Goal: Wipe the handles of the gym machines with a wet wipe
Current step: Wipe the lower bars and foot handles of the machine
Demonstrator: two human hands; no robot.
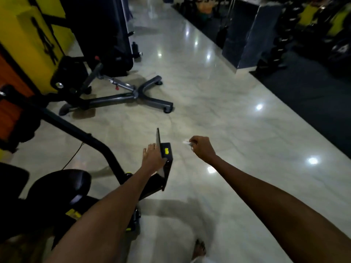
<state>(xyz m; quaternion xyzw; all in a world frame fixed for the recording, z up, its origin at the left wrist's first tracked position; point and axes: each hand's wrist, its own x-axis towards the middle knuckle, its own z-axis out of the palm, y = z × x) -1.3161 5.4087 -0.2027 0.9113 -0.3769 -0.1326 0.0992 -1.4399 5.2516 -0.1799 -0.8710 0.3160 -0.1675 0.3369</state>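
Observation:
A black gym machine (57, 186) with a padded seat fills the lower left. Its black box-shaped end part (167, 154) carries a yellow mark and a thin upright plate. My left hand (152, 158) rests against that part with fingers extended along the plate. My right hand (202, 148) hovers to the right of it, above the floor, fingers curled around a small white wet wipe (187, 142) that pokes out at the fingertips. A curved black frame tube (91, 138) runs from the left down to the box part.
A bench with a grey cross-shaped base (136, 95) stands ahead on the left beside a yellow wall panel (28, 31). Glossy light tiles (228, 111) run forward. A dark block (250, 33) and weight racks line the right side. My bare foot (199, 249) shows at the bottom.

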